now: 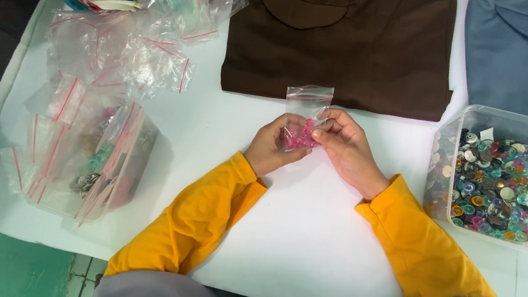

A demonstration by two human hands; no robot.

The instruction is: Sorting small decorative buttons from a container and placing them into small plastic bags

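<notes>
Both my hands hold one small clear zip bag [304, 110] with a red seal strip, upright over the white table [307, 236]. Pink buttons [300, 137] fill its lower part. My left hand [270, 148] grips the bag from the left side. My right hand [345, 148] pinches it from the right with fingertips at the button level. Both arms wear yellow sleeves.
A clear plastic box [452, 141] of mixed coloured buttons stands at the right. A stack of filled zip bags [92, 161] lies at the left, empty zip bags [125, 51] behind it. Folded brown cloth [345, 43] and blue cloth [525, 54] lie at the back.
</notes>
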